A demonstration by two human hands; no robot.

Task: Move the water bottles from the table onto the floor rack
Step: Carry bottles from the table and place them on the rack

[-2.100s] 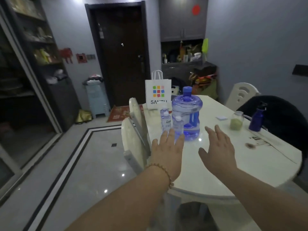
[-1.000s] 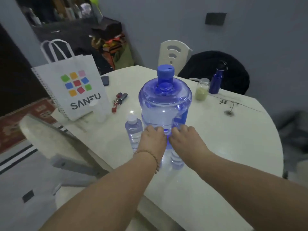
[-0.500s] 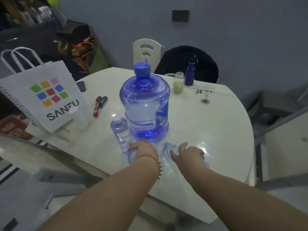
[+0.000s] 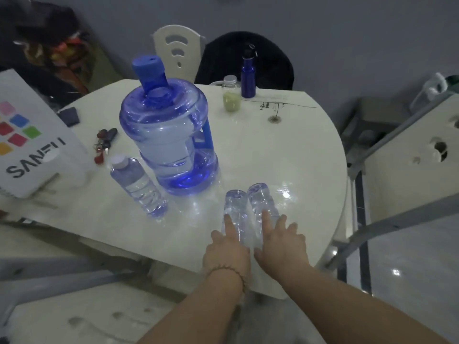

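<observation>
Two small clear water bottles lie tilted side by side near the front edge of the white table (image 4: 293, 150), their bottoms pointing away from me. My left hand (image 4: 227, 249) grips the left bottle (image 4: 234, 207) and my right hand (image 4: 283, 247) grips the right bottle (image 4: 262, 199), each at the neck end. A third small bottle (image 4: 139, 184) with a white cap stands upright to the left. Behind it stands a large blue water jug (image 4: 169, 140) with a blue cap. No floor rack can be made out.
A white paper bag (image 4: 29, 145) stands at the table's left, with keys (image 4: 104, 142) beside it. A jar (image 4: 231, 96) and a dark blue flask (image 4: 248, 75) stand at the far edge. Chairs (image 4: 177, 50) are behind the table; white furniture (image 4: 409, 170) is at the right.
My view has swung down and right. Both hands took the two small bottles in front of the jug and drew them, tipped over, toward the table's front right.
</observation>
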